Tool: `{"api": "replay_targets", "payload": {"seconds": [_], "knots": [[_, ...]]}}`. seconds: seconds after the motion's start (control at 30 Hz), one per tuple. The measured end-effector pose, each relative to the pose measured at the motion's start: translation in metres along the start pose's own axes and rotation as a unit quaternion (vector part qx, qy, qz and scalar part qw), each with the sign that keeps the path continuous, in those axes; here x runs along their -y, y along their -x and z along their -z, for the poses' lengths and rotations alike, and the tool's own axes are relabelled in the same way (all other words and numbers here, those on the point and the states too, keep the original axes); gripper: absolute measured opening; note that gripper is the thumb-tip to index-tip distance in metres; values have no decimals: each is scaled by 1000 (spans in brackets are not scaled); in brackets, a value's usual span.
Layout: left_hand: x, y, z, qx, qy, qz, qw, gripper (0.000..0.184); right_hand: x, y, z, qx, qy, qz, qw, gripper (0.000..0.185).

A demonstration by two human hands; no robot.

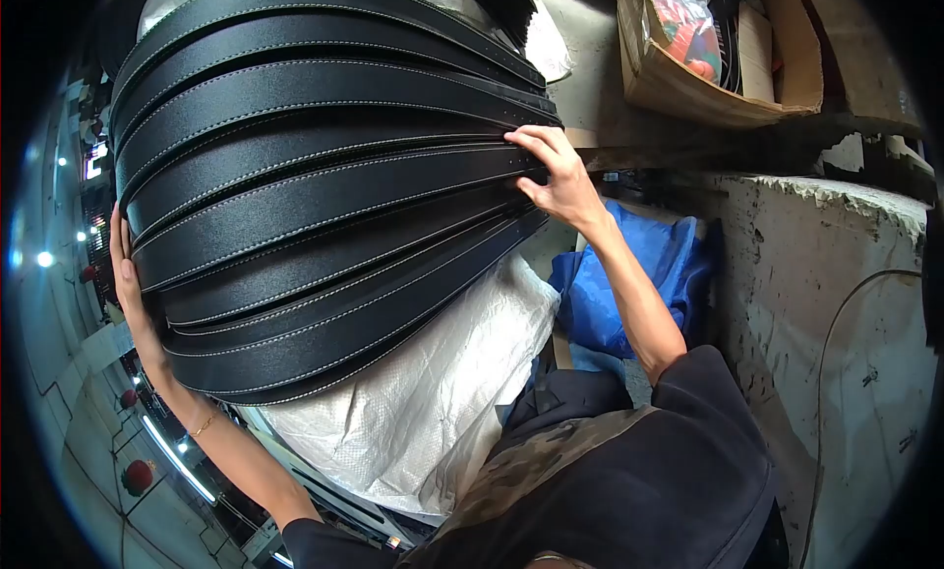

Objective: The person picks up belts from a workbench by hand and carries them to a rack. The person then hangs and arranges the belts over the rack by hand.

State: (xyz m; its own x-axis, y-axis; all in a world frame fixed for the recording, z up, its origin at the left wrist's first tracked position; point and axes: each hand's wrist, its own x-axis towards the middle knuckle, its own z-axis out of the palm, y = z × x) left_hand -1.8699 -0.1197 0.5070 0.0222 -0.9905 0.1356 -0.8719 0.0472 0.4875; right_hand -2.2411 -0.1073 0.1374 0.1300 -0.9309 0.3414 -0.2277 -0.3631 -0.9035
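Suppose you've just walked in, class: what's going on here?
A person has both hands on a fanned-out row of black straps. The left hand lies along their left side; the right hand touches them near their right ends, thumb and fingers apart. Whether either grips firmly is unclear. White sheeting shows below the straps.

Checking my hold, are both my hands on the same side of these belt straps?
No, the left hand is at the left side of the black belt straps, the right hand at the right.
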Motion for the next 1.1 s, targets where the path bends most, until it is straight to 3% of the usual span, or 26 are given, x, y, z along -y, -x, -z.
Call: {"api": "replay_targets", "payload": {"seconds": [0.17,0.27,0.43,0.63,0.9,0.97,1.03,1.1], "knots": [[-6,1,-4,-1,13,13,1000,76,13,1,-7,-22,-29,-6,999,71],[-2,-1,-1,0,16,10,1000,77,7,0,-8,30,-26,-4,999,66],[-1,-3,0,-9,-15,-5,1000,81,13,-1,-14,-2,-32,-6,999,60],[-3,-1,-1,-5,-8,10,1000,82,4,-13,-6,78,-126,-33,988,47],[-12,2,-7,-9,-32,14,999,88,-5,-17,-1,134,-117,-27,984,54],[-10,4,-6,7,-14,6,1000,82,10,-15,14,120,11,10,993,60],[-9,3,-5,20,0,0,1000,77,28,-19,52,231,64,-82,967,63],[-11,5,-6,12,4,22,1000,77,23,-25,72,172,-12,-196,965,58]]}}
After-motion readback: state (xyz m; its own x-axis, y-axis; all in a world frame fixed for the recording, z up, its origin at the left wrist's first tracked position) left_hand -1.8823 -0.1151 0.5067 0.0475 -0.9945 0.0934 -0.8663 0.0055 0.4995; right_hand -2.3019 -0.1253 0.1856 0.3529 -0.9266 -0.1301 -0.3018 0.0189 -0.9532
